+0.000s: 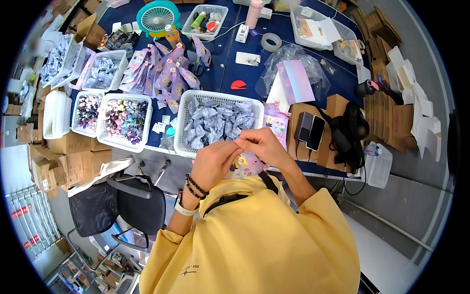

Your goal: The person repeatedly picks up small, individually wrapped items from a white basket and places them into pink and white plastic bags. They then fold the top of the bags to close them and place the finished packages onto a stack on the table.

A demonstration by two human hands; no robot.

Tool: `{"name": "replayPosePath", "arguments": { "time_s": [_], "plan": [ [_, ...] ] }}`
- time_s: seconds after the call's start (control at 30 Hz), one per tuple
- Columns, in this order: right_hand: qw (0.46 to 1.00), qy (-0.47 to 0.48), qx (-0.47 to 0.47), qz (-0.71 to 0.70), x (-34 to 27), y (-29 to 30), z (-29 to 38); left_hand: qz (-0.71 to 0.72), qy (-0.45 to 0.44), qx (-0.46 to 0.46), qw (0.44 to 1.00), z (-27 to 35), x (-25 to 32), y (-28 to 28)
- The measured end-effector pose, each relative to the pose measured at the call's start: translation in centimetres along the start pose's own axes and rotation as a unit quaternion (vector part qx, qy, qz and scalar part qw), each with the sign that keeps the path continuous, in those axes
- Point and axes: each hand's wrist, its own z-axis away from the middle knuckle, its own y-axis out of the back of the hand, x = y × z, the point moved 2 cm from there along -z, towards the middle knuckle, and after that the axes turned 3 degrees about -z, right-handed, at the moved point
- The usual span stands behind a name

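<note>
My left hand and my right hand meet at the near side of a white plastic basket. Between their pinched fingertips is the upper edge of a pink printed plastic bag, which hangs in front of my yellow top. The fingers hide most of that edge, and the bag's contents cannot be made out. Many small silver-grey sachets fill the basket. Just right of it lie more printed bags, flat on the blue table.
Left stand baskets of small colourful figures and grey sachets. Filled printed bags are heaped beyond, near scissors. A phone lies on cardboard at right. A tape roll and teal fan are farther back.
</note>
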Motion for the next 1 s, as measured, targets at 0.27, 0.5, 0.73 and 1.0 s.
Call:
{"name": "replayPosePath", "arguments": {
  "time_s": [0.27,0.5,0.73,1.0],
  "plan": [
    [0.99,0.006,0.141,-0.022,0.4,-1.9,-0.8,-0.291,-0.115,0.138,0.94,0.5,0.3,-1.1],
    [0.978,0.036,0.202,0.048,0.7,0.1,-2.0,-0.126,-0.059,0.158,0.978,0.4,0.5,-0.4],
    [0.993,0.101,0.044,0.034,-0.1,1.5,-1.7,-0.013,0.049,0.167,0.985,0.3,-1.6,0.3],
    [0.985,0.141,0.08,0.053,-1.2,1.2,-0.9,0.264,0.241,-0.048,0.933,0.5,-3.0,-1.1]
  ]
}}
